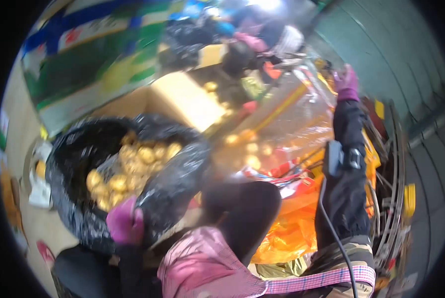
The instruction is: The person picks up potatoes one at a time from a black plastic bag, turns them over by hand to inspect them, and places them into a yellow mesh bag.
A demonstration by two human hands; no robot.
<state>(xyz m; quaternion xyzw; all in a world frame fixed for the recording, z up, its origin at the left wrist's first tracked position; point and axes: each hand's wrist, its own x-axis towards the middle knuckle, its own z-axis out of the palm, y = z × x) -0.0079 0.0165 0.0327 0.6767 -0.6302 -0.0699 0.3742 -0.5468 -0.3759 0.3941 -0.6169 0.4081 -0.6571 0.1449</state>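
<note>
Left hand, gloved, at 7 o'clock: fingers are closed tight on the near rim of the black bag, which is filled with yellow round pieces and set at 9 o'clock. Right hand, gloved, at 2 o'clock: fingers, blurred, are curled shut on the top corner of the clear bag, held above an orange bag. A cardboard box is seen at 11 o'clock.

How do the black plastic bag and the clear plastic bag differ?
The black plastic bag is opaque and heaped; the clear plastic bag is see-through, raised, sparsely filled. Pink-gloved left hand grips the black one, right hand the clear one. Both hold yellow round pieces.
</note>
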